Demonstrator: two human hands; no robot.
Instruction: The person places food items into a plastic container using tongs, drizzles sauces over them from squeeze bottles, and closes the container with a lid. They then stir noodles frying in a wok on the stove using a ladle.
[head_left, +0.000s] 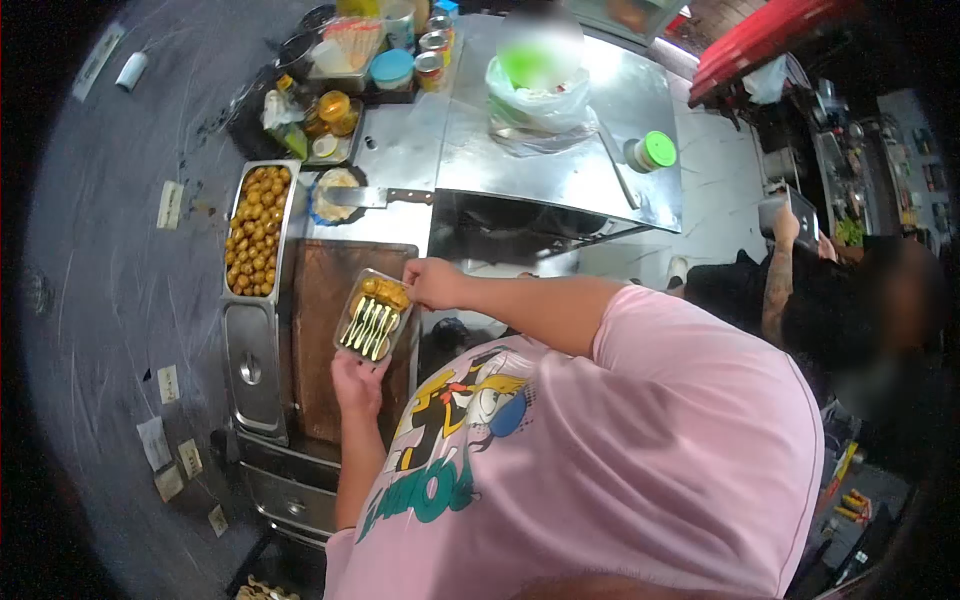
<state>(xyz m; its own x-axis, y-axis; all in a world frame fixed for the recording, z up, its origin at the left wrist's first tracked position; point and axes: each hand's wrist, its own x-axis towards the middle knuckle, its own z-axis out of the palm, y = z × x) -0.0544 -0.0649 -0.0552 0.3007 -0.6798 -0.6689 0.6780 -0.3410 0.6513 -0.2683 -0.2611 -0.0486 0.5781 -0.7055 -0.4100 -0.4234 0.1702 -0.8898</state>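
A clear plastic food container (347, 349) is held over a brown cutting board (325, 390). Inside it are golden-yellow chunks at one end and a portion striped with pale sauce (370, 328) at the other. My left hand (358, 380) grips the container's lower end from beneath. At the upper corner, my right hand (434, 285) has its fingers closed on the rim. A wide-bladed knife (385, 196) rests across a blue-rimmed bowl (335, 205) beyond the board. Beside the board stands a steel pan of small round potatoes (258, 230).
A lidded steel pan (252, 362) adjoins the potatoes. Jars (335, 112) and cans (430, 70) crowd the back. On the steel table (560, 180) sit a plastic bag (540, 100) and a green-lidded container (655, 150). Another person (785, 280) works at the right.
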